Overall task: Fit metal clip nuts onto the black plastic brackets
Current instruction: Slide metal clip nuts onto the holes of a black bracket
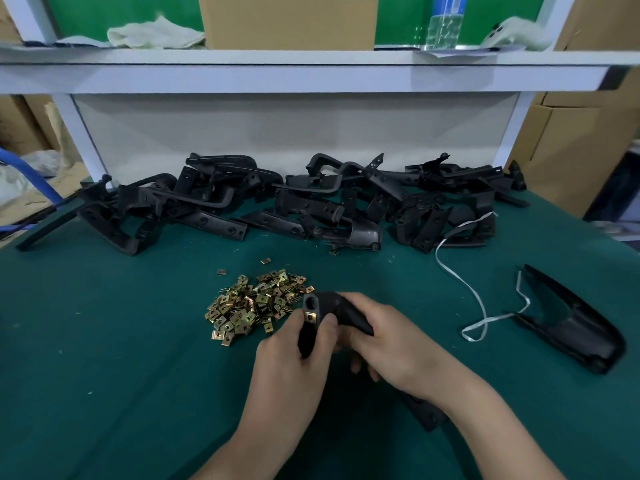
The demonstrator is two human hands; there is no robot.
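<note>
Hands both curled: left hand (287,355) pinched on clip nut (309,317) at bracket end, right hand (391,344) wrapped round black plastic bracket (341,308), held above tabletop (138,358) beside clip nut pile (249,306). Risk judged: nut seated skewed, holes misaligned, if pushed off-axis.

No writing is legible; the blue label (449,3) on the bottle (443,31) is blurred.
</note>
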